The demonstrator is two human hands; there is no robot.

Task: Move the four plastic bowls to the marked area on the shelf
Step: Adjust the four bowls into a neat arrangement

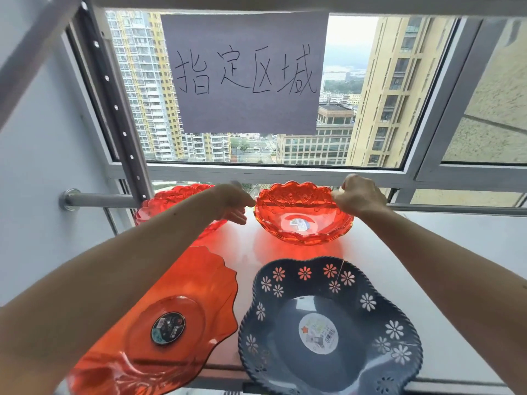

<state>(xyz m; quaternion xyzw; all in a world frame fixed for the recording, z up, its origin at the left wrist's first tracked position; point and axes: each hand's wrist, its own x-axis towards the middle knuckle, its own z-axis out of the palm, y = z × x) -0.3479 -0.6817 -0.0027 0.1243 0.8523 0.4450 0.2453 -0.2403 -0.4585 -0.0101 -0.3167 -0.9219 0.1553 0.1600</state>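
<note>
Four plastic bowls are on the white shelf. A clear red scalloped bowl sits at the back middle. My left hand pinches its left rim and my right hand grips its right rim. A second red scalloped bowl lies at the back left, partly hidden by my left forearm. A flat red wavy bowl is at the front left. A dark grey bowl with flower cut-outs is at the front right. A grey paper sign with handwritten characters hangs on the window above.
A metal shelf post with holes rises at the back left. A horizontal metal rail runs behind the bowls. The window frame is right behind the shelf. An upper shelf beam crosses overhead. Bare shelf surface lies at the right.
</note>
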